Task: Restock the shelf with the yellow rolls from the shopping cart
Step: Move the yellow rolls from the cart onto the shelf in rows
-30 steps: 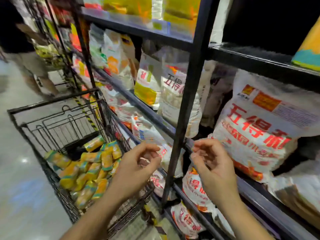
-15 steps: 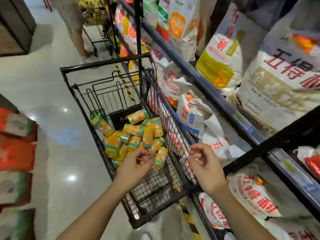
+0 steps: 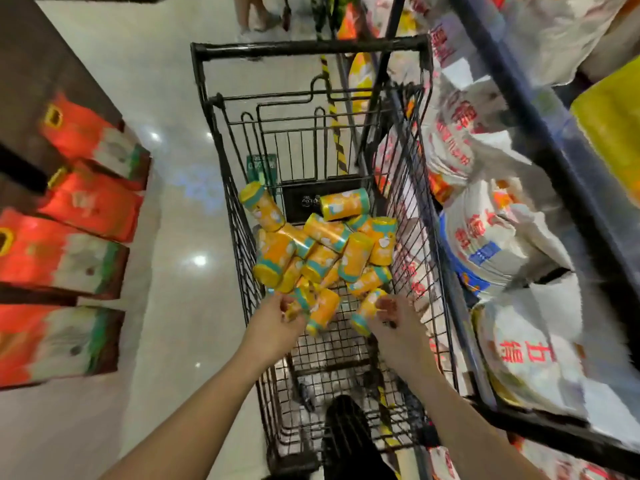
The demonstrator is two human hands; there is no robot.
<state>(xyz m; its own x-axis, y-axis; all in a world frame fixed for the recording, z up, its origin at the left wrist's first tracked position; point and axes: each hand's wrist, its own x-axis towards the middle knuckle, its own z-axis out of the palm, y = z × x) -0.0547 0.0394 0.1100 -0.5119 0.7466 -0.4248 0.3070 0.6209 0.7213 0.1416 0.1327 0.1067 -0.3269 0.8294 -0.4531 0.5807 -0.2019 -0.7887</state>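
A black wire shopping cart [image 3: 311,49] stands below me and holds a pile of several yellow rolls [image 3: 322,251] with teal ends. My left hand [image 3: 275,323] reaches into the near side of the pile, its fingers curled round a yellow roll [image 3: 298,304]. My right hand [image 3: 393,322] is beside it and grips another yellow roll [image 3: 366,311] by its upper end. The shelf [image 3: 540,133] runs along the right of the cart.
White sacks with red print [image 3: 485,237] fill the shelf levels right against the cart's side. Red-orange boxes [image 3: 69,258] line the left of the aisle. A person's legs [image 3: 256,15] stand beyond the cart. Shiny floor lies between cart and boxes.
My view has swung from the shelf down onto the cart. Both hands, held empty in front of the shelf before, have dropped into the cart and closed on rolls.
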